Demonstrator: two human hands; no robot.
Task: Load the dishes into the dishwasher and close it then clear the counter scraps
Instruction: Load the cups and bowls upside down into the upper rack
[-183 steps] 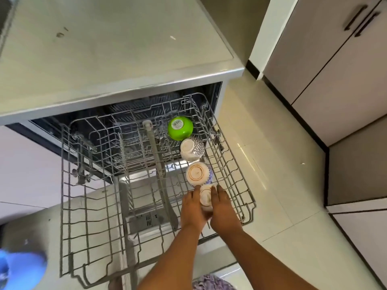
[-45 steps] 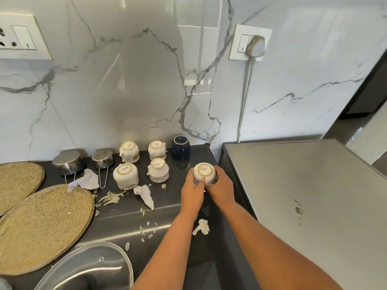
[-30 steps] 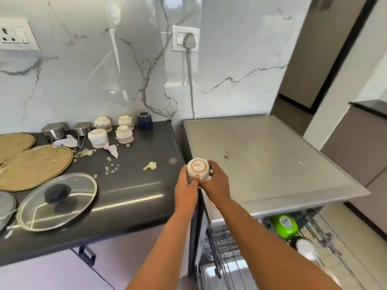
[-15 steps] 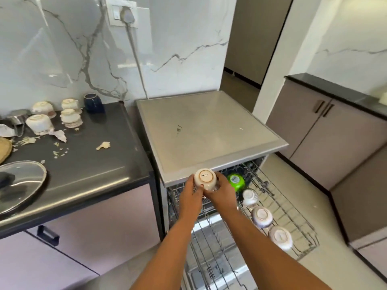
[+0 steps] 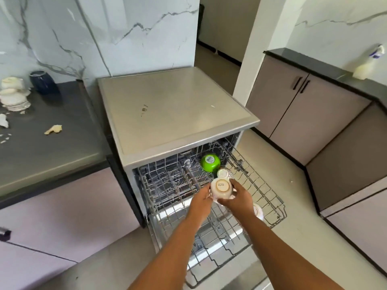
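Observation:
Both hands hold an upturned white bowl [image 5: 221, 188] above the pulled-out wire rack [image 5: 270, 195] of the open dishwasher [image 5: 167, 114]. My left hand [image 5: 202, 198] grips its left side and my right hand [image 5: 237, 195] curls round its right side. In the rack lie a green bowl [image 5: 210, 162], a patterned bowl [image 5: 224, 173] just behind the held one, and another white bowl [image 5: 258, 210] partly hidden by my right forearm. Upturned white bowls [image 5: 12, 95] and a dark blue cup [image 5: 43, 82] stand on the dark counter [image 5: 52, 151] at the left.
Food scraps [image 5: 53, 129] and torn bits [image 5: 3, 120] lie on the counter. The lowered dishwasher door [image 5: 211, 254] shows beneath the rack. Grey cabinets [image 5: 297, 105] line the right side, with a spray bottle [image 5: 368, 61] on their dark top. Tiled floor [image 5: 282, 176] lies between.
I have carried the white bowl from the counter, over the dishwasher top, down to just above the rack. My view has swung right and downward with it.

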